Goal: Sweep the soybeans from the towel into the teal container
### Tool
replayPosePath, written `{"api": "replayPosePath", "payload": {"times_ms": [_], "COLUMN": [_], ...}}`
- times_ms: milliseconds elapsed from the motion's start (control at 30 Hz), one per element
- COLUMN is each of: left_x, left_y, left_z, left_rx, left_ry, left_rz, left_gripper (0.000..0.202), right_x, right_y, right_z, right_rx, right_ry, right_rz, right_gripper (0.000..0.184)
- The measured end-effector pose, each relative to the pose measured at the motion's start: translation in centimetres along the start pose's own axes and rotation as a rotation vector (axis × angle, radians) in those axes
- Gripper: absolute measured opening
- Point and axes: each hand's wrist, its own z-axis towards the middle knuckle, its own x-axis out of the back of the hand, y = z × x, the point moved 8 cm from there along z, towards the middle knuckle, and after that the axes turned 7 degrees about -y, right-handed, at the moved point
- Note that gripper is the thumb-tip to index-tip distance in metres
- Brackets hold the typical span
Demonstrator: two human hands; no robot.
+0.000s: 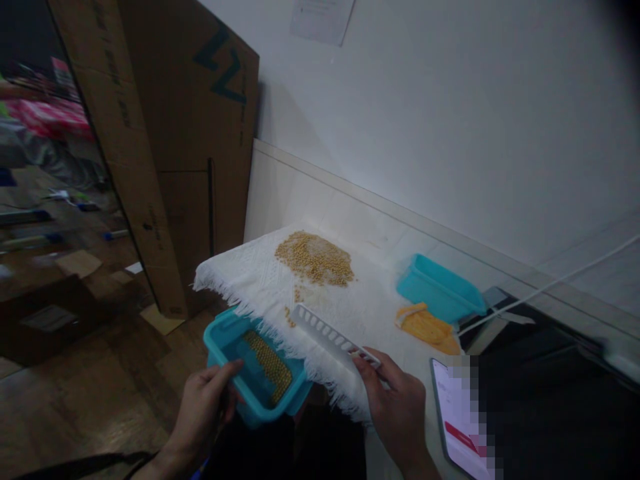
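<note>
My left hand (205, 403) grips the near-left rim of a turquoise plastic bin (250, 410), its thumb over the edge. Soybeans (273, 367) lie inside the bin, which sits just below the table's edge, partly under the cloth's fringe. Between the thumb and fingers of my right hand (397, 403) is a white slotted plastic strip (333, 337), slanting over the white fringed cloth (245, 263). A few loose beans (289, 317) lie by the strip's far end. Farther back on the cloth spreads a heap of soybeans (316, 259).
A second turquoise bin (437, 291) stands at the right, beside a crumpled orange cloth (429, 327). A phone (457, 417) lies at the near right, and a white cable (550, 280) crosses there. A tall cardboard box (200, 133) stands left of the table, against the wall.
</note>
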Motion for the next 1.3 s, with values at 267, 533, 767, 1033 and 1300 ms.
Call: {"api": "replayPosePath", "payload": {"times_ms": [267, 533, 767, 1033, 1300], "left_x": [0.0, 0.3, 0.4, 0.4, 0.3], "left_y": [0.3, 0.8, 0.8, 0.6, 0.9], "left_z": [-0.2, -0.3, 0.0, 0.1, -0.1], "left_rx": [-0.012, -0.024, -0.034, -0.034, -0.032], "left_ry": [-0.007, 0.017, 0.020, 0.003, 0.002], "left_rz": [-0.019, -0.007, 0.003, -0.015, -0.020], "left_gripper": [0.051, 0.050, 0.049, 0.051, 0.050], "right_x": [-0.4, -1.2, -1.9, -2.6, -2.8], "right_y": [-0.9, -1.4, -2.3, -2.7, -3.0], "right_z": [0.1, 1.7, 1.7, 1.3, 1.4], "right_rx": [-0.009, 0.009, 0.022, 0.007, 0.022], "right_ry": [-0.029, 0.079, 0.073, 0.067, 0.030], "right_rz": [0.068, 0.057, 0.047, 0.068, 0.081], "right_gripper": [0.024, 0.024, 0.023, 0.022, 0.023]}}
